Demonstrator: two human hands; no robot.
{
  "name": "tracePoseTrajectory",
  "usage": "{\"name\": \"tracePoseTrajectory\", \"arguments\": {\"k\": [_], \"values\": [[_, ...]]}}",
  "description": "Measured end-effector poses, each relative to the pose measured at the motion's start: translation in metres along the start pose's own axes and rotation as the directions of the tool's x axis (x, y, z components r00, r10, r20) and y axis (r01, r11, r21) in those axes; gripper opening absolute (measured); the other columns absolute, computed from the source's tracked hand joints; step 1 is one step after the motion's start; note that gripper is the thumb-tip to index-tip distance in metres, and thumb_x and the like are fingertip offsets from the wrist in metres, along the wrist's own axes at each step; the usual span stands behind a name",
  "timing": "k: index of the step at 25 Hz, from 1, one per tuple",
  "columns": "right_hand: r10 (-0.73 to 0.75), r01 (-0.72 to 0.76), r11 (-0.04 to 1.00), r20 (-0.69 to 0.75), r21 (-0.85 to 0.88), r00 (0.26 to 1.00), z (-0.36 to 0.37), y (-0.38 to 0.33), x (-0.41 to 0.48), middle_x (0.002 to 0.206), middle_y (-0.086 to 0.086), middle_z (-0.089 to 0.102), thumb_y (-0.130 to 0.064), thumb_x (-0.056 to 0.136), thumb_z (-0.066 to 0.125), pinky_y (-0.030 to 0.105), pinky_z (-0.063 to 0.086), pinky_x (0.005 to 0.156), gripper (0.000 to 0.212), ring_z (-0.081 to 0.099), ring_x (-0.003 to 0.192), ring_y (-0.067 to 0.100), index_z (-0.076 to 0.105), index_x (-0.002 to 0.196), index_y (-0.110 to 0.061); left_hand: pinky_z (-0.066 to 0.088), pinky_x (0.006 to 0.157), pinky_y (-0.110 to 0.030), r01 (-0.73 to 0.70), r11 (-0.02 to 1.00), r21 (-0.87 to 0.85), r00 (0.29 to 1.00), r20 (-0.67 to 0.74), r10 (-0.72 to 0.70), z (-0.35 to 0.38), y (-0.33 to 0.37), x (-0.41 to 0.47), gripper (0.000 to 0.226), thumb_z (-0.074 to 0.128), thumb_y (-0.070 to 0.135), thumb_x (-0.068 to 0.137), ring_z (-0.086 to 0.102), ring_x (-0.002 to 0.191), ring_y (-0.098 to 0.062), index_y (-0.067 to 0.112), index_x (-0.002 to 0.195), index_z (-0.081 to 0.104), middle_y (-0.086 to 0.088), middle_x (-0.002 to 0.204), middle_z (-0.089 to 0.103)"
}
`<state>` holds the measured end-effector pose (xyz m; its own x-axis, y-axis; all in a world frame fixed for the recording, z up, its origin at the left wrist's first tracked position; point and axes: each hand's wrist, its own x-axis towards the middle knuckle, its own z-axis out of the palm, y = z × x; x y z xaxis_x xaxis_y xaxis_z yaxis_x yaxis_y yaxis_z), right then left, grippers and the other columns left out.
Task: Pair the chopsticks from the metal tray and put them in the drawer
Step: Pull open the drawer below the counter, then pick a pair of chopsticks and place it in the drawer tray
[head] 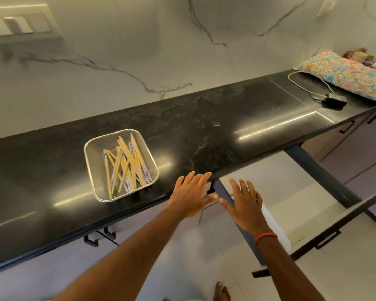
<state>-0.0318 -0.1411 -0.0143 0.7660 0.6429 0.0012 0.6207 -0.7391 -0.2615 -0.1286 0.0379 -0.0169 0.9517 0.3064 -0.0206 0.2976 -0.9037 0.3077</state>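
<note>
Hovering empty at the front edge of the countertop (pixel 204 131), left hand (pixel 190 192) and right hand (pixel 244 205), fingers straight, spread. Spotted chopsticks (pixel 126 166) jumbled in the metal tray (pixel 95 148), leftward, lying mostly front-to-back, nearer the left hand. Found drawer (pixel 280 185) open under the right.

Long black speckled stone counter (pixel 204 131) with glossy reflections, backed by a white marble-look wall (pixel 139 40) with grey veins. A white switch panel (pixel 17 25) sits on the wall far left, and a small white outlet plate (pixel 327 5) top right. At the far right end of the counter lies a floral fabric pillow (pixel 345 77). Some brown lumpy stuff (pixel 358 54) behind it is too blurry to make out. A looped white cable (pixel 302 81) runs to a small black adapter (pixel 333 103) just beside the pillow. Pale cabinet fronts with black bar handles (pixel 91 241) sit below, over a light tiled floor (pixel 204 257).
</note>
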Motion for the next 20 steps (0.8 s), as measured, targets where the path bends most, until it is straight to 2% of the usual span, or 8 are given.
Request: {"name": "tracePoseTrajectory", "arguments": {"k": [5, 7, 10, 13, 15, 18, 20], "values": [[-0.059, 0.065, 0.992, -0.054, 0.108, 0.997, -0.012, -0.064, 0.024, 0.162, 0.008, 0.024, -0.093, 0.064, -0.009, 0.049, 0.021, 0.117, 0.115, 0.010, 0.152, 0.029, 0.032, 0.150, -0.028, 0.029, 0.119, -0.053, 0.047, 0.999, -0.015, 0.992, -0.113, -0.048, -0.046, -0.042, -0.013, 0.081, 0.026, 0.078, 0.090, 0.029, 0.150, -0.026, 0.026, 0.153, 0.029, 0.000, 0.158, 0.041], [-0.099, 0.105, 0.981, -0.048, 0.160, 0.994, -0.018, -0.089, 0.034, 0.161, 0.008, 0.025, -0.089, 0.075, 0.010, 0.050, 0.022, 0.116, 0.098, 0.009, 0.151, 0.028, 0.039, 0.146, -0.029, 0.033, 0.116, -0.051, 0.087, 0.995, -0.056, 0.981, -0.172, -0.095, -0.063, -0.059, -0.020, 0.081, 0.023, 0.079, 0.089, 0.037, 0.146, -0.025, 0.026, 0.150, 0.034, 0.000, 0.154, 0.047], [-0.181, 0.187, 0.965, -0.049, 0.183, 0.982, -0.020, -0.121, 0.047, 0.159, 0.008, 0.028, -0.067, 0.088, 0.047, 0.053, 0.029, 0.111, 0.062, 0.011, 0.150, 0.027, 0.051, 0.137, -0.029, 0.036, 0.112, -0.045, 0.156, 0.977, -0.144, 0.957, -0.223, -0.186, -0.078, -0.085, -0.037, 0.084, 0.017, 0.082, 0.086, 0.043, 0.141, -0.021, 0.029, 0.149, 0.036, 0.000, 0.152, 0.049], [-0.256, 0.254, 0.945, -0.015, 0.205, 0.966, -0.016, -0.144, 0.059, 0.159, 0.006, 0.028, -0.059, 0.089, 0.056, 0.053, 0.033, 0.109, 0.051, 0.009, 0.150, 0.025, 0.055, 0.131, -0.030, 0.036, 0.112, -0.045, 0.233, 0.949, -0.212, 0.932, -0.229, -0.280, -0.084, -0.110, -0.049, 0.079, 0.022, 0.080, 0.088, 0.043, 0.141, -0.020, 0.031, 0.149, 0.036, 0.001, 0.153, 0.049], [-0.301, 0.291, 0.934, 0.016, 0.206, 0.954, -0.012, -0.159, 0.068, 0.158, 0.005, 0.029, -0.056, 0.088, 0.059, 0.049, 0.037, 0.108, 0.049, 0.011, 0.150, 0.024, 0.057, 0.129, -0.029, 0.036, 0.112, -0.044, 0.282, 0.930, -0.236, 0.914, -0.228, -0.335, -0.086, -0.126, -0.055, 0.074, 0.027, 0.076, 0.090, 0.044, 0.140, -0.020, 0.031, 0.149, 0.036, 0.001, 0.153, 0.049], [-0.338, 0.326, 0.909, 0.000, 0.261, 0.941, -0.008, -0.181, 0.087, 0.149, 0.002, 0.044, -0.051, 0.088, 0.063, 0.033, 0.043, 0.101, 0.043, 0.027, 0.144, 0.020, 0.062, 0.123, -0.027, 0.037, 0.112, -0.044, 0.349, 0.900, -0.260, 0.889, -0.212, -0.406, -0.091, -0.147, -0.056, 0.081, 0.022, 0.079, 0.087, 0.043, 0.141, -0.019, 0.030, 0.150, 0.036, 0.002, 0.155, 0.047], [-0.352, 0.342, 0.890, -0.022, 0.303, 0.936, -0.004, -0.200, 0.103, 0.131, -0.001, 0.059, -0.048, 0.089, 0.063, 0.025, 0.046, 0.088, 0.036, 0.047, 0.127, 0.015, 0.063, 0.118, -0.026, 0.038, 0.111, -0.043, 0.382, 0.904, -0.194, 0.881, -0.218, -0.419, -0.095, -0.163, -0.054, 0.082, 0.020, 0.080, 0.087, 0.044, 0.141, -0.019, 0.030, 0.150, 0.037, 0.002, 0.154, 0.048]]}}
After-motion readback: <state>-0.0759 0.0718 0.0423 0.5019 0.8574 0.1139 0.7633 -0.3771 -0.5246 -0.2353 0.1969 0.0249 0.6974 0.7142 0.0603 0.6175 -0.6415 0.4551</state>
